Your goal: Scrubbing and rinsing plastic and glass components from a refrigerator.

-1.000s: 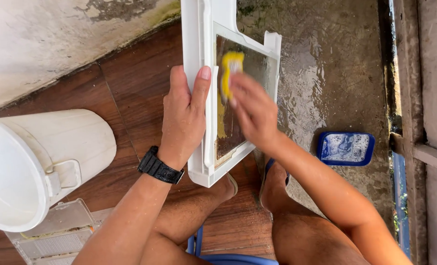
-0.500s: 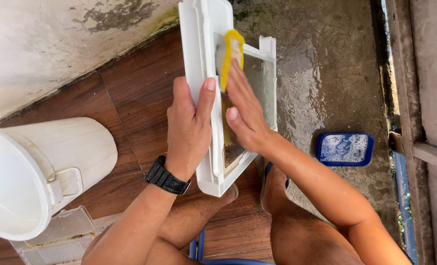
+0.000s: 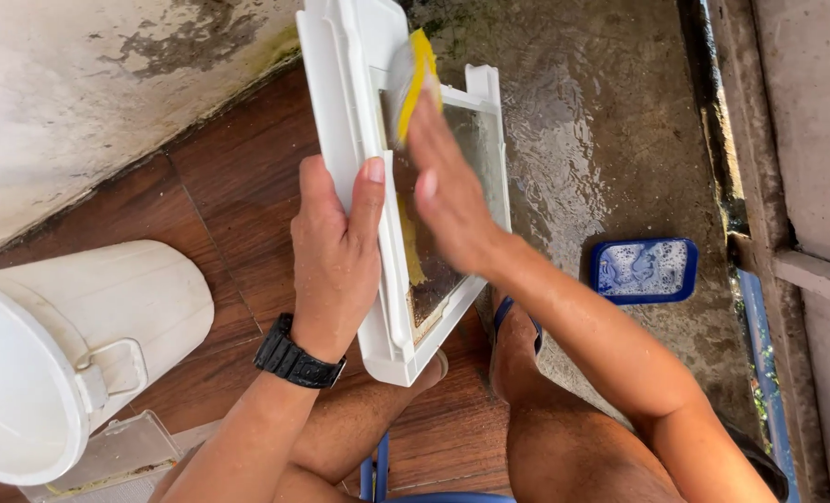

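Over wet floor — left hand (image 3: 333, 253) fingers grip white tray (image 3: 352, 102) | right hand (image 3: 448, 200) fingers press yellow sponge (image 3: 413, 76)

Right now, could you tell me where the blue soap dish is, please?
In the head view, the blue soap dish lies on the wet concrete floor, to the right of the person's right forearm and the white framed panel.
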